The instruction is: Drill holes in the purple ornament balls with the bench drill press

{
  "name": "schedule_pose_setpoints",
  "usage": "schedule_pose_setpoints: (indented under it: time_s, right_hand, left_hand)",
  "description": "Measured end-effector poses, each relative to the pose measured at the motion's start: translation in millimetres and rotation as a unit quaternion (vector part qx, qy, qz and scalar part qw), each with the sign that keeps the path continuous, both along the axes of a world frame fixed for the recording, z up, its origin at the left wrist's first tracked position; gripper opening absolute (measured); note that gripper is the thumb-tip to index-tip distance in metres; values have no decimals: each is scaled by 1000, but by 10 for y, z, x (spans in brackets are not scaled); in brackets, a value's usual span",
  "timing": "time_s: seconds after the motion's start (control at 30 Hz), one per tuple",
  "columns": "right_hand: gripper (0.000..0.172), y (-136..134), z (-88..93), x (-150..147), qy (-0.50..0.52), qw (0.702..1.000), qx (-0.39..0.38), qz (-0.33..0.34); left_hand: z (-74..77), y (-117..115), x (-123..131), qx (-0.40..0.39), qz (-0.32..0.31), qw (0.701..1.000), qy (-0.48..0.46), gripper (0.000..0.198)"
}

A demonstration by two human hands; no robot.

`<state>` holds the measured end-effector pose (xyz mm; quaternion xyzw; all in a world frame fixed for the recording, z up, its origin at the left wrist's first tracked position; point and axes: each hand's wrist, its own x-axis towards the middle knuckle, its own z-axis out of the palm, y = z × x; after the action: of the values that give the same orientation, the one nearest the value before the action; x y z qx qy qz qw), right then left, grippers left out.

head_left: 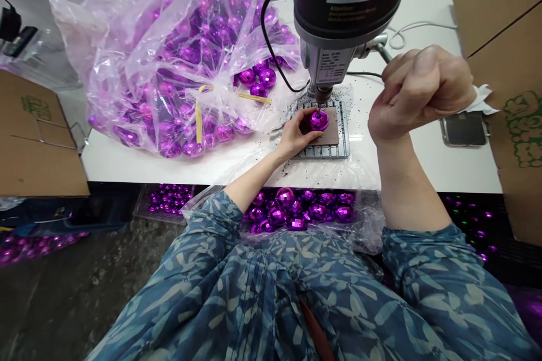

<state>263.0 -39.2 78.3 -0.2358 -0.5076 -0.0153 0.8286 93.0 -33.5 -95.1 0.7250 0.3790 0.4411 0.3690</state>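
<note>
A shiny purple faceted ball (320, 120) rests on a brown board (331, 134) over the slotted metal base (342, 149) of a bench drill press (349, 22). My left hand (295, 134) pinches this ball between thumb and fingers. The drill's chuck (324, 94) stands directly above, its bit reaching down to the top of the ball; whether it has gone in I cannot tell. Raised at the right, my right hand (417, 87) is wrapped round the drill press's lever (384, 52), with most of the lever hidden in the fist.
A large clear bag (127, 28) of purple balls covers the table's left. More balls lie in a plastic-lined container (296, 211) at my lap. Cardboard boxes (38, 135) flank both sides. A phone (464, 128) lies at right; dark shavings dot the white table (432, 172).
</note>
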Motion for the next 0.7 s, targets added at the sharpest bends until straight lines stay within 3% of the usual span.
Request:
schedule_pose_setpoints:
  time_s: [0.27,0.4,0.5,0.6,0.7]
  right_hand:
    - [78,102,-130,12,9,999,28,-34]
    - [78,62,-151,26,3,1000,26,-17]
    - [78,3,71,6,5,1000,-11,12]
    - [72,9,508,-41,21,997,-70,38]
    - [55,176,870,-10,16,983,-167,74]
  left_hand:
    - [31,-18,10,-13,5,1000,-2,70]
    - [85,-44,19,-25,3,1000,-4,68]
    - [105,-51,28,-35,2,999,-20,68]
    - [91,-46,30,-42,21,998,-33,68]
    - [76,-61,10,-37,43,998,-16,66]
